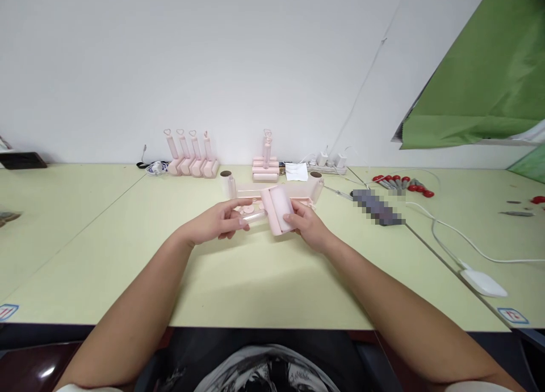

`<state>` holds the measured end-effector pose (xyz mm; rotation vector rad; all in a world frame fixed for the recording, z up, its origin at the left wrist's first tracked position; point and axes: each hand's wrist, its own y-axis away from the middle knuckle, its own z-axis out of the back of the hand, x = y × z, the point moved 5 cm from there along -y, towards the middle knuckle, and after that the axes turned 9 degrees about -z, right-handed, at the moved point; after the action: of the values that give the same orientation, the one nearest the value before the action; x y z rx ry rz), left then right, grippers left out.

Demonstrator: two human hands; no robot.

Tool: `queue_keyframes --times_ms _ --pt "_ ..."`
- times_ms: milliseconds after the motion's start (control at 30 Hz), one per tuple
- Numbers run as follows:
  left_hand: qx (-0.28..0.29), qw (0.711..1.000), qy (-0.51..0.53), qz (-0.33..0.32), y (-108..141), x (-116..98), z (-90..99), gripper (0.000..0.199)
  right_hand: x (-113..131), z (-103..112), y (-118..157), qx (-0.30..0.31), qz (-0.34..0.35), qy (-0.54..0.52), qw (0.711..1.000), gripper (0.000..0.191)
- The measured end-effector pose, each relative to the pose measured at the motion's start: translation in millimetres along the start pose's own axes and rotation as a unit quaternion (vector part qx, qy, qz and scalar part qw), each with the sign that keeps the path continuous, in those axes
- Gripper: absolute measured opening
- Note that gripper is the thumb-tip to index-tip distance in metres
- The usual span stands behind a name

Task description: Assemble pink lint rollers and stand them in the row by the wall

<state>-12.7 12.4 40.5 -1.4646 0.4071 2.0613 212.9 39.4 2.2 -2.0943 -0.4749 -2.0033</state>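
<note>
Both my hands occupied, pale green tabletop (255, 293) below.
My left hand (222, 219) pinches a clear tubular handle (255, 216), its end at the side of the pink roller case (273, 217) gripped in my right hand (310, 227). Four pink rollers (197, 168) with heart loops stand by the wall. Left desk label (7, 311) seems to read 11; right desk label (513, 315), red-lettered too, I can't read surely.
</note>
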Motion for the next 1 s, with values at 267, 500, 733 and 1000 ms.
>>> queue_keyframes --times_ms 267,500,733,1000 --pt "-0.176 0.974 0.000 -0.139 -4 -12 2.5 0.057 -13 -16 7 0.101 -0.197 -0.133 0.966 0.041" --pt "-0.195 0.958 -0.174 -0.120 -7 -14 -24.6 0.036 -25 -37 15 0.236 -0.311 -0.153 0.908 0.074" --pt "-0.206 0.943 -0.256 -0.061 -12 -7 -21.6 0.035 -20 -10 3 0.049 -0.232 -0.070 0.969 0.044" --pt "-0.211 0.937 -0.277 -0.031 -16 0 -16.6 0.037 -31 -10 0 0.028 -0.234 -0.013 0.972 0.036"
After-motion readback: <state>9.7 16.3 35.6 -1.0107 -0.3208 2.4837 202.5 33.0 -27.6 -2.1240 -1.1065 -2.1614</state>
